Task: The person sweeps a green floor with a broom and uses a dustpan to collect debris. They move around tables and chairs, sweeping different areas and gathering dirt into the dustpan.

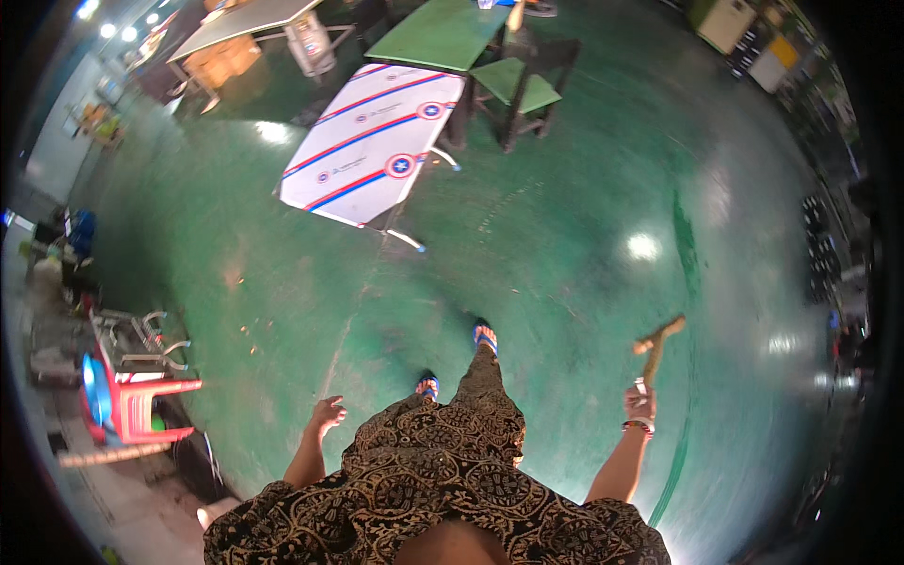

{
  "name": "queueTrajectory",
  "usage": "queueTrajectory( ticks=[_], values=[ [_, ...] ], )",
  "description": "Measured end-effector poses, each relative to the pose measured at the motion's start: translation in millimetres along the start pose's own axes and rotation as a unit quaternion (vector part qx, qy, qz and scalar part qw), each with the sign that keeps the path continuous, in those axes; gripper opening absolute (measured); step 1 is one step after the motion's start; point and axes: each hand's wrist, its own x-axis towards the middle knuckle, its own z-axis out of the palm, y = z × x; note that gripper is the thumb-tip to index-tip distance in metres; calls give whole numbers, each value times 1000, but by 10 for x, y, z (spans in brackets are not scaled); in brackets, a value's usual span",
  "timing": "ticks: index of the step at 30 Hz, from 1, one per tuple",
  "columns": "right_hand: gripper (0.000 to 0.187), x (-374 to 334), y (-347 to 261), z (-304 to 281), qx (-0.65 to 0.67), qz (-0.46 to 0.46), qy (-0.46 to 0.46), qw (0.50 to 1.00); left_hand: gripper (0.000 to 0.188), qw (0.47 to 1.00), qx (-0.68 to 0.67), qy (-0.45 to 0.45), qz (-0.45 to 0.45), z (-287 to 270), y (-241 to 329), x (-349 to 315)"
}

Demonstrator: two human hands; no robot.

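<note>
My right hand, with a beaded bracelet at the wrist, is closed around a T-shaped wooden stick. The stick points away from me, its crosspiece at the far end, out over the floor to my right. A small white patch shows by the fingers; what it is I cannot make out. My left hand hangs at my left side with loose, slightly bent fingers and nothing in it. Below me are my patterned brown clothes and two feet in blue sandals, the right foot ahead of the left.
Ahead stands a folding table with a white, red and blue striped top, against a green table and green stool. A red plastic chair is at left. Shelving stands far right. The floor is green.
</note>
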Motion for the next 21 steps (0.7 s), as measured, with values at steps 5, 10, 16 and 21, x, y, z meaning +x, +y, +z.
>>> queueTrajectory(
  ticks=[5, 10, 16, 21],
  values=[
    [8, 1415, -738, 472, 47, -33, 66, 996, 22, 995, 89, -4, -44, 536, -56, -495],
    [15, 2857, -325, 878, -14, 146, -34, 989, 47, 990, 132, 56, -9, 1033, 202, -913],
    [18, 3705, 1818, 1485, -503, 103, -5, 858, 48, 977, 102, 185, -19, 1422, 242, -1475],
    [47, 3202, 3279, 2013, -787, -41, -144, 598, 45, 979, 73, 180, -71, 1697, -25, -1658]
  ],
)
